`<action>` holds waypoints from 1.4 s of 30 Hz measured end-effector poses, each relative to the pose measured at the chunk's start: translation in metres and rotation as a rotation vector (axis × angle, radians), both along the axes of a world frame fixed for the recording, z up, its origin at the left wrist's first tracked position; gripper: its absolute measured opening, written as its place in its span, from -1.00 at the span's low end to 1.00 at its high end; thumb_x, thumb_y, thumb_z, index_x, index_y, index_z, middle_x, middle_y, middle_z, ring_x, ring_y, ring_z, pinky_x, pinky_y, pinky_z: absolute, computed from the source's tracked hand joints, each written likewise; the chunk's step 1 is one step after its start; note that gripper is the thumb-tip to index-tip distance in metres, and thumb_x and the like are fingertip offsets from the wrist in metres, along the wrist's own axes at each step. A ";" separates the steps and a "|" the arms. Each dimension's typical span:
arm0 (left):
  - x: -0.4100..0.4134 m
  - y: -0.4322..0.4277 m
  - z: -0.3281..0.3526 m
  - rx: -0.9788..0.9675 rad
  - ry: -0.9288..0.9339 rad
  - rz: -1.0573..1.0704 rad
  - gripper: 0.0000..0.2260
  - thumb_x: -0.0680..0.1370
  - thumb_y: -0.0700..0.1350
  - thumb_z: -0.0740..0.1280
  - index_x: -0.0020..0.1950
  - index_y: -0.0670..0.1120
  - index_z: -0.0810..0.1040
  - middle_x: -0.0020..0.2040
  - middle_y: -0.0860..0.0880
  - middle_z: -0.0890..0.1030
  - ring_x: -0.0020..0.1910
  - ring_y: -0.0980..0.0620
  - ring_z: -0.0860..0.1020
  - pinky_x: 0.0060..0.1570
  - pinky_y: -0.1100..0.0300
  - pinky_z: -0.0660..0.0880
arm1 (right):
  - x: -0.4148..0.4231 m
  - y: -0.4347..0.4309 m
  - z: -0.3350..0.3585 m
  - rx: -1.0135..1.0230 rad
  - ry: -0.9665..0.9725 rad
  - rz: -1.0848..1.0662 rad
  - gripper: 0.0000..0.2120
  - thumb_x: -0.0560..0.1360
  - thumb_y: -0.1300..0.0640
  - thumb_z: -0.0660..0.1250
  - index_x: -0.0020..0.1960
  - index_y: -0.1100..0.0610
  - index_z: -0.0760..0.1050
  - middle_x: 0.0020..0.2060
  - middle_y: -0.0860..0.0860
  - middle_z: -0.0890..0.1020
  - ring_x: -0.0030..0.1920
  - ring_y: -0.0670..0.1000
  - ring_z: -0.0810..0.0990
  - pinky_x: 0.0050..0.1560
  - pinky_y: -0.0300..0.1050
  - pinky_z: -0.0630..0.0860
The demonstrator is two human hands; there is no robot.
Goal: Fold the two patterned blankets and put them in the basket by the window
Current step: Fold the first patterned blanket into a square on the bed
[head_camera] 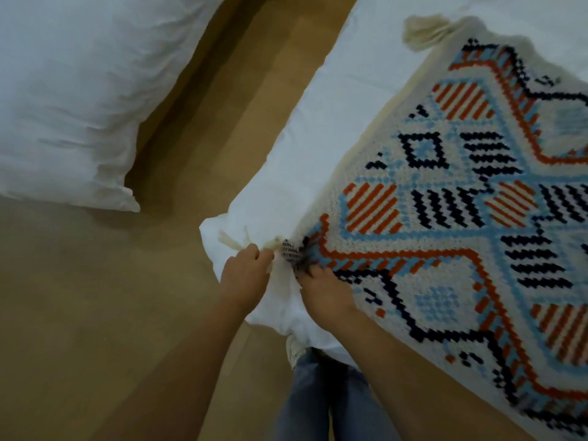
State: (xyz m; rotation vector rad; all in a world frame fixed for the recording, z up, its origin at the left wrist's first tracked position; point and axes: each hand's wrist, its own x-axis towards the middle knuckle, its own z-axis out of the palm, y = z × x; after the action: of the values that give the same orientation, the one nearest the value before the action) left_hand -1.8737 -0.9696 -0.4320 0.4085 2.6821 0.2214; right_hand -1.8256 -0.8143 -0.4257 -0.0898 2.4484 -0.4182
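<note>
Tan floor (95,313) runs as a lane between two white beds. The white-covered bed at the left (70,90) has a rumpled cover, and its corner overhangs the floor. It lies well apart from both hands.

The second white-covered bed (334,138) carries the task's thing, a cream knitted blanket with an orange, light-blue and navy geometric pattern (445,202). The blanket is spread flat across the right of the view, and its lower right runs out of frame. A cream yarn tassel (420,30) sits on its far corner, lying on the white cover.

At the near corner of the bed the blanket is bunched, and a small flap (291,251) is turned over to show its reverse.

- Left hand (246,275): fingers (253,251) are curled tight round the near corner tassel (234,241), whose cream strands stick out past the knuckles.
- Right hand (326,294): it lies back-up just beside the left hand. Its fingers (313,272) are bent down into the bunched blanket corner and grip it, with the tips hidden in the fabric.

The two hands are close together but not touching, with white bedding showing between them. Below them are blue jeans (321,402) and one white shoe (294,348), standing on the floor against the bed's corner.
</note>
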 end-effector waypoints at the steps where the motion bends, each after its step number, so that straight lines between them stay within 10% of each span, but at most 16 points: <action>1: 0.004 -0.006 -0.005 -0.170 -0.080 -0.033 -0.68 0.52 -0.06 0.26 0.25 -0.11 0.40 0.10 -0.12 0.44 0.01 -0.11 0.48 -0.08 0.06 0.45 | 0.003 -0.001 -0.002 0.010 -0.060 0.049 -0.54 0.58 0.12 0.13 0.45 0.11 0.13 0.42 0.08 0.22 0.40 0.13 0.18 0.27 0.05 0.37; 3: 0.006 -0.011 -0.010 -0.323 -0.154 -0.014 -0.59 0.47 -0.02 0.30 0.28 -0.08 0.32 0.23 -0.11 0.35 0.14 -0.11 0.39 0.07 0.02 0.43 | 0.006 0.001 -0.002 -0.008 -0.087 0.078 -0.45 0.56 0.05 0.15 0.48 0.09 0.04 0.46 0.06 0.14 0.44 0.13 0.09 0.33 0.10 0.31; 8: -0.014 0.023 -0.002 -0.008 0.133 0.180 -0.45 0.41 -0.24 0.24 0.39 -0.05 0.25 0.45 -0.15 0.20 0.42 -0.16 0.16 0.34 -0.13 0.16 | -0.002 0.009 -0.003 -0.138 0.109 -0.111 -0.55 0.55 0.07 0.17 0.39 0.15 0.21 0.32 0.11 0.34 0.28 0.12 0.31 0.22 -0.02 0.38; 12: -0.035 0.042 -0.004 -0.022 -0.041 0.006 -0.45 0.50 -0.23 0.18 0.47 0.04 0.14 0.48 -0.05 0.24 0.49 -0.10 0.06 0.41 -0.17 -0.06 | -0.027 0.004 -0.005 -0.301 0.139 -0.331 -0.49 0.50 0.00 0.30 0.37 0.15 0.28 0.24 0.13 0.41 0.24 0.11 0.37 0.26 -0.02 0.37; 16: -0.044 0.025 0.003 -0.097 0.111 -0.209 -0.83 0.46 -0.24 0.23 0.02 -0.06 0.46 -0.08 -0.04 0.59 -0.04 -0.08 0.54 0.14 -0.02 0.28 | -0.032 -0.005 -0.009 -0.273 0.098 -0.200 -0.53 0.51 0.01 0.27 0.36 0.12 0.29 0.24 0.14 0.37 0.25 0.16 0.30 0.21 0.04 0.37; 21: -0.051 -0.028 0.020 -0.033 0.517 -0.341 -0.77 0.22 -0.40 0.38 -0.19 -0.17 0.62 -0.43 -0.11 0.49 -0.57 -0.05 0.41 -0.48 0.16 0.33 | -0.022 -0.012 -0.013 -0.139 0.089 -0.011 -0.55 0.55 -0.01 0.18 0.40 0.08 0.24 0.43 0.11 0.19 0.44 0.20 0.09 0.35 0.17 0.19; 25: -0.033 -0.038 0.013 -0.411 0.261 -0.434 -0.31 0.20 -0.10 0.54 0.32 -0.03 0.47 0.12 -0.21 0.56 -0.10 -0.09 0.57 -0.16 0.07 0.50 | -0.015 -0.016 -0.018 0.024 -0.138 0.259 -0.45 0.56 -0.11 0.13 0.47 0.09 0.13 0.54 0.04 -0.10 0.50 0.17 -0.22 0.44 0.26 -0.12; 28: -0.026 -0.026 0.001 -0.414 -0.017 -0.287 -0.17 0.43 -0.02 0.31 0.52 -0.03 -0.17 0.53 -0.17 -0.06 0.47 -0.15 0.07 0.38 -0.14 0.07 | -0.018 -0.015 -0.012 -0.050 -0.102 0.227 -0.51 0.57 -0.09 0.10 0.42 0.13 0.25 0.52 0.05 0.08 0.52 0.11 -0.09 0.44 0.21 -0.07; 33: -0.043 0.027 0.014 -0.105 -0.057 -0.267 -0.27 0.44 0.01 0.27 0.51 -0.01 -0.04 0.52 -0.08 0.05 0.49 -0.10 -0.01 0.43 -0.13 -0.14 | -0.026 0.009 0.006 -0.257 0.014 -0.060 -0.75 0.56 0.08 0.15 0.04 0.26 0.48 0.03 0.20 0.55 0.07 0.19 0.49 -0.02 -0.03 0.39; 42: -0.048 0.196 0.047 -0.050 -0.029 -0.562 -0.58 0.59 -0.09 0.14 0.45 -0.09 0.20 0.41 -0.13 0.28 0.37 -0.12 0.26 0.33 0.00 0.21 | 0.014 0.160 0.038 -0.218 0.118 -0.465 -0.78 0.56 0.21 0.17 -0.05 0.30 0.55 -0.06 0.21 0.57 -0.03 0.14 0.52 -0.06 -0.06 0.43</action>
State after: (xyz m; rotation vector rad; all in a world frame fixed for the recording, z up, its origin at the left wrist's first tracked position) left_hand -1.9217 -0.7732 -0.3848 1.1010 2.4195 -0.0081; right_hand -1.8116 -0.6541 -0.3882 0.3801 2.5216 -0.9042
